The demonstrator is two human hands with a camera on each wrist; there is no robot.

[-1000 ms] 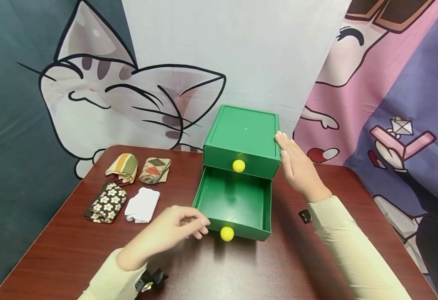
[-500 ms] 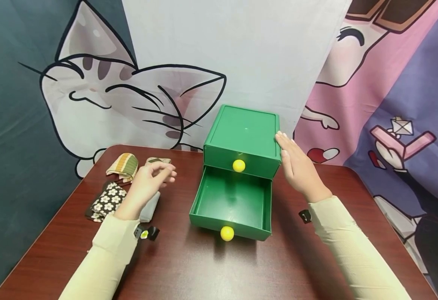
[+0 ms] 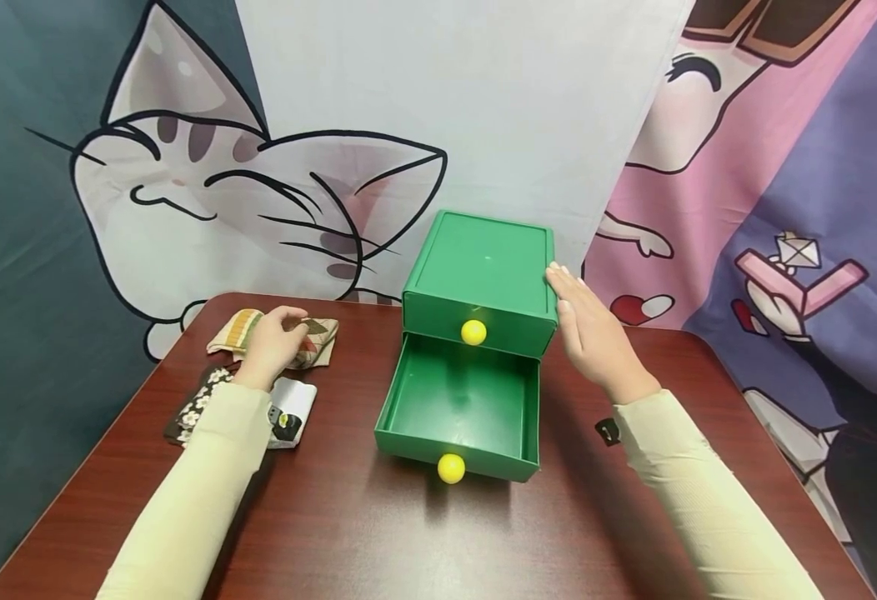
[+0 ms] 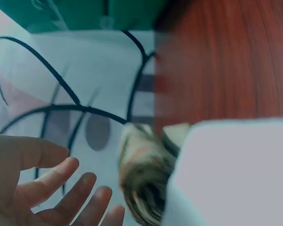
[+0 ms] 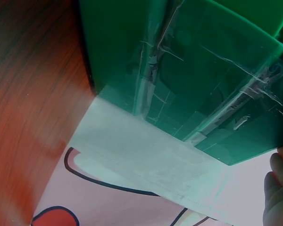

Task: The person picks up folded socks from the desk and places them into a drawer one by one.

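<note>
Left hand [image 3: 275, 342]: shifted from the front of the lower drawer [image 3: 457, 408] to the argyle roll [image 3: 322, 337] since a second ago.
Lower drawer: already pulled out from the green cabinet [image 3: 487, 258].
Fabric rolls: argyle, striped [image 3: 236, 332], floral [image 3: 198, 408] and white [image 3: 302, 396] left lying on the table [image 3: 378, 542]; lifting is judged not yet begun.
Left arm: stretched forward, fingers loosely bent and spread, nothing held.
Right hand [image 3: 592, 337]: laid along the cabinet's right side, fingers straight, nothing gripped.
</note>
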